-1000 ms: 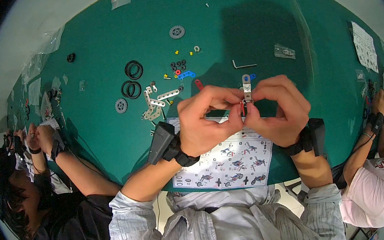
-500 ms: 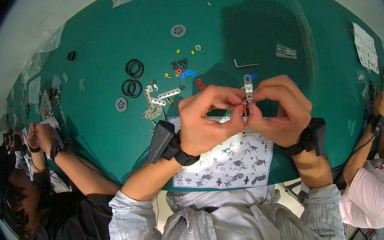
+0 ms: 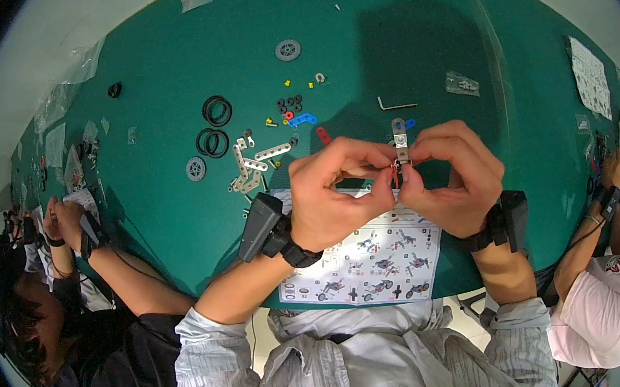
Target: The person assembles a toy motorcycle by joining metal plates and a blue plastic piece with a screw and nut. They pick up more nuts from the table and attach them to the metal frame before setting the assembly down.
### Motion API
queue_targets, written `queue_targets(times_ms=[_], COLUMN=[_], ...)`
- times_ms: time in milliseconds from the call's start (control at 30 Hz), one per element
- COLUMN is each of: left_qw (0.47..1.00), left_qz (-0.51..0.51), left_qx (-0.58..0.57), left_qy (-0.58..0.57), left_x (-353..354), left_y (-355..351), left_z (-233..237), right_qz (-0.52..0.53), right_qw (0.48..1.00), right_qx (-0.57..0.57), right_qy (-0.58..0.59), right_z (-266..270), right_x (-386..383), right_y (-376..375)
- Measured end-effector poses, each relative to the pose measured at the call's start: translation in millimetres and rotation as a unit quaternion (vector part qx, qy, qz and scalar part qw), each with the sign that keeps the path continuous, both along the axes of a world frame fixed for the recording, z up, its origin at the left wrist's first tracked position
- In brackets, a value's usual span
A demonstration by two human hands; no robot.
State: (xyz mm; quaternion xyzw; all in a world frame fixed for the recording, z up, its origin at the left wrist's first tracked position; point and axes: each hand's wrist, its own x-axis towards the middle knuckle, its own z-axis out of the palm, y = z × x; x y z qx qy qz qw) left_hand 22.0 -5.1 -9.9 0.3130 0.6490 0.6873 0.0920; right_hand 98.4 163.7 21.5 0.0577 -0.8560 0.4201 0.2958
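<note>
Above the sheet (image 3: 380, 262), the left grip (image 3: 333, 191) and right grip (image 3: 451, 176) both pinch the strip (image 3: 399, 134). A steady, straight hold with small, slow moves looks best.

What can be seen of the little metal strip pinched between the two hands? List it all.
The metal strip is short, flat and grey, metal by its look, with round holes and a rounded top end. It stands upright, its upper part clear above the fingertips. The left hand and right hand pinch its lower end from either side, where something small and red sits, mostly hidden. It is held in the air over the instruction sheet.
</note>
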Motion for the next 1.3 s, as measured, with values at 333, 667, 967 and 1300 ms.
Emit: queue_targets(times_ms=[333, 667, 967, 1300], left_qw=[0.999, 1.0, 0.972, 0.945], left_qz=[-0.003, -0.005, -0.036, -0.027], left_qx=[0.007, -0.005, -0.029, -0.082], left_qy=[-0.046, -0.023, 0.229, 0.316], left_x=[3, 1, -22, -28], left_y=[1, -1, -6, -9], left_z=[0, -1, 9, 15], right_qz=[-0.006, 0.005, 0.027, 0.021], right_qw=[1.0, 1.0, 0.991, 0.993], right_qx=[0.002, 0.007, -0.123, -0.101], right_qy=[0.003, -0.003, -0.05, -0.049], right_z=[0, 0, -8, -11], right_x=[-1, 0, -2, -3], right_y=[-1, 0, -2, -3])
